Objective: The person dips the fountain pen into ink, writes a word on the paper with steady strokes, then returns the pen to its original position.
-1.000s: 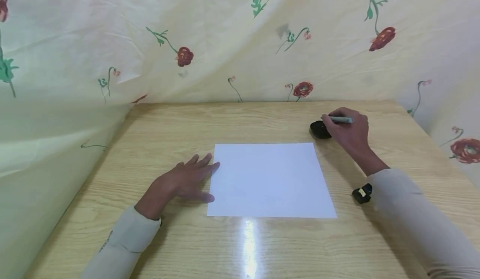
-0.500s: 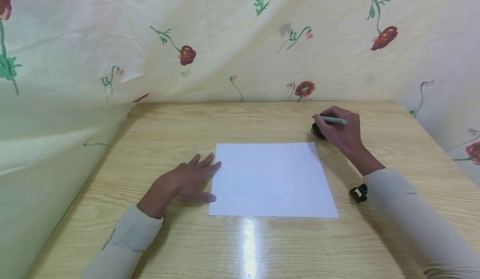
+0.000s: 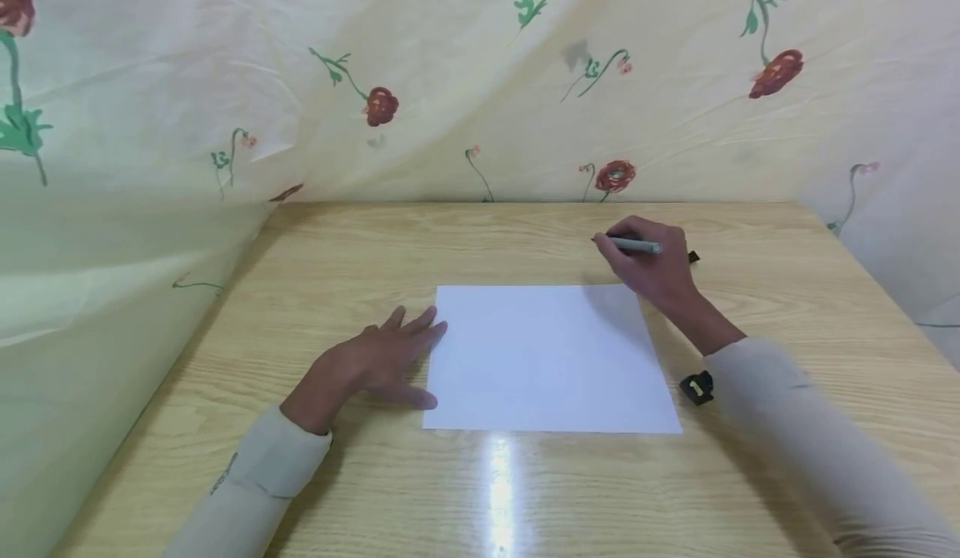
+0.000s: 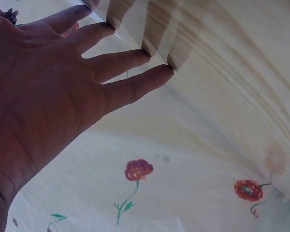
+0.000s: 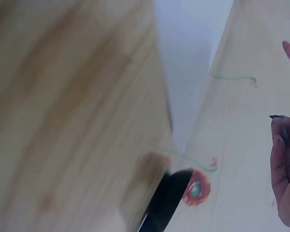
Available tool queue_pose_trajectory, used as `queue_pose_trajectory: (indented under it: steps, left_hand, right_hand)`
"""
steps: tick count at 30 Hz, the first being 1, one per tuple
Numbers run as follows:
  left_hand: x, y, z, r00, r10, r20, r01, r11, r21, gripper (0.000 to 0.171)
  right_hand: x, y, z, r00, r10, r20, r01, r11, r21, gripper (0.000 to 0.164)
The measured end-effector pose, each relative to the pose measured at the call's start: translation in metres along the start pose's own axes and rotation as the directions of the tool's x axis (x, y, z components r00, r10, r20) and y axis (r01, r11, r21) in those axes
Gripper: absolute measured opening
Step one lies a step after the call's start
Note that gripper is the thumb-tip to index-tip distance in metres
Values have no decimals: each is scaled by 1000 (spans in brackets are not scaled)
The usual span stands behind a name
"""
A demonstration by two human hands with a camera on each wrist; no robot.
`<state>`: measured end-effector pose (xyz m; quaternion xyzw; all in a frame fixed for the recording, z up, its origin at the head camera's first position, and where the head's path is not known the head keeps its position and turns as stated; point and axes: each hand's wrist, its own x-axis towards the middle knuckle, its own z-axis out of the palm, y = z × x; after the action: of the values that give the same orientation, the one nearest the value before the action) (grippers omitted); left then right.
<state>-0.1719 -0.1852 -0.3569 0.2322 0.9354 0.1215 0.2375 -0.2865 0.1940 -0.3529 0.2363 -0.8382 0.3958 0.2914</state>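
Note:
A white sheet of paper point(image 3: 551, 358) lies flat on the wooden table. My left hand point(image 3: 378, 362) rests at its left edge, fingers spread, with the thumb and a fingertip just over the margin. In the left wrist view the left hand point(image 4: 63, 72) has its fingers straight and their tips at the table surface. My right hand point(image 3: 652, 262) pinches a grey-green pen point(image 3: 633, 246) above the far right corner of the paper, its dark tip pointing left. The right wrist view shows part of the right hand point(image 5: 287, 169) and the pen's dark tip at the edge.
A small black object point(image 3: 693, 256) shows partly behind the right hand; a dark object point(image 5: 166, 200) stands in the right wrist view. Another black piece with a pale mark point(image 3: 697, 387) is beside the right sleeve. Flowered cloth point(image 3: 450, 83) hangs behind the wooden table point(image 3: 375, 491).
My right hand has moved left with the pen, from over the black object to above the paper's far right corner. The left hand stays in place; the whole view shifts slightly.

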Motion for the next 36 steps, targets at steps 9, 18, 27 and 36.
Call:
queue_pose_trajectory:
  steps: [9, 18, 27, 36]
  left_hand:
    - [-3, 0, 1, 1000, 18, -21, -19, 999, -33, 95]
    - [-2, -2, 1, 999, 29, -33, -29, 999, -27, 93]
    - [-1, 0, 2, 999, 10, -39, -10, 1000, -15, 94]
    - [-2, -1, 1, 999, 20, -38, -20, 1000, -14, 92]
  right_hand:
    - [-1, -19, 17, 997, -17, 75, 14, 999, 30, 11]
    - [-3, -36, 26, 984, 3, 181, -6, 1000, 19, 10]
    - [-4, -50, 36, 964, 26, 264, -24, 1000, -11, 10]
    - [-6, -66, 57, 945, -26, 326, 6, 998, 62, 12]
